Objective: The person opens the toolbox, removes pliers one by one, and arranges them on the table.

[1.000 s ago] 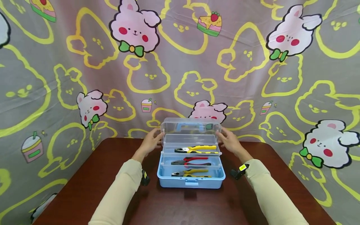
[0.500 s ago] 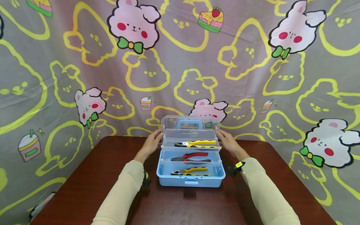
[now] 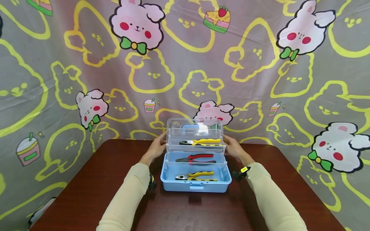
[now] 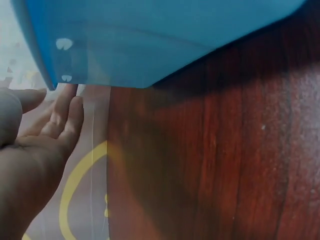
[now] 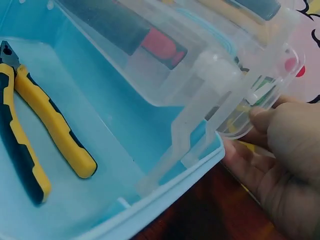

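the blue toolbox [image 3: 176, 186] sits at the middle of the dark table [image 3: 95, 186], between my two hands, its long axis running left to right and its latch [image 3: 196, 187] facing me. the clear lid [image 3: 173, 128] stands raised at the far side. my right hand [image 3: 234, 147] pinches the edge of the lid at its right end, thumb on one side and fingers on the other; my left hand [image 3: 157, 147] is at the left end, fingers extended and thumb spread apart, the fingertips partly hidden by the box wall, so i cannot tell how firmly they touch. three pliers lie in steps, all with jaws to the left, handles to the right, long axes roughly parallel to the box: yellow pliers [image 3: 189, 176] on its floor, red-handled pliers [image 3: 190, 159] in the lower tray [image 3: 221, 163], yellow-and-black pliers [image 3: 199, 141] in the upper tray [image 3: 173, 147]. a patterned curtain [image 3: 245, 69] hangs behind.
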Tool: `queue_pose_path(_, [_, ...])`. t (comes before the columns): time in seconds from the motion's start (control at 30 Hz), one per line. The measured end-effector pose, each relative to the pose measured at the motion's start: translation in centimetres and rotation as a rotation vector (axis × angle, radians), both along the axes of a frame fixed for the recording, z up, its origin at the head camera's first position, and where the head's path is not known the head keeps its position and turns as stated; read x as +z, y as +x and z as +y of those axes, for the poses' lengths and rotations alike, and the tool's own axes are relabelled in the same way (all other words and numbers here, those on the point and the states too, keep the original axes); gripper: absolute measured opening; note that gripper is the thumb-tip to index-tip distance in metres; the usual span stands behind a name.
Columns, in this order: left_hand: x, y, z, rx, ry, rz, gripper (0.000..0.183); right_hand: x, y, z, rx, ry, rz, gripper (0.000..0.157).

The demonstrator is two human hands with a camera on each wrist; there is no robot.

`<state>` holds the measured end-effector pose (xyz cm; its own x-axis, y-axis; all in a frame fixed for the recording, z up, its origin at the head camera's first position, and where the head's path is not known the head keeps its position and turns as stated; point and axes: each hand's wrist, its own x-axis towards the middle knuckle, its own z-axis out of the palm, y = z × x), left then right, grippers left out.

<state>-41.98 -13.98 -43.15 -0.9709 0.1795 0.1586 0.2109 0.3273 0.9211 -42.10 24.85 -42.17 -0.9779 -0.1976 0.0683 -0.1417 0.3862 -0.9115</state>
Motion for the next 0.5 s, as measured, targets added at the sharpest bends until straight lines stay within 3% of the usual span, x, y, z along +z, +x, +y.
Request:
queue_pose_path(0.2, [-0.18, -0.24, 0.33, -0.014, -0.046, -0.004, 0.068, -0.11, -0.17, 0.16, 0.03, 0.002, -0.02, 0.053])
queue_pose_path(0.5, [-0.57, -0.31, 0.69, -0.04, 0.008, -0.052, 0.067, -0.84, -0.56, 0.2, 0.071, -0.023, -0.062, 0.05])
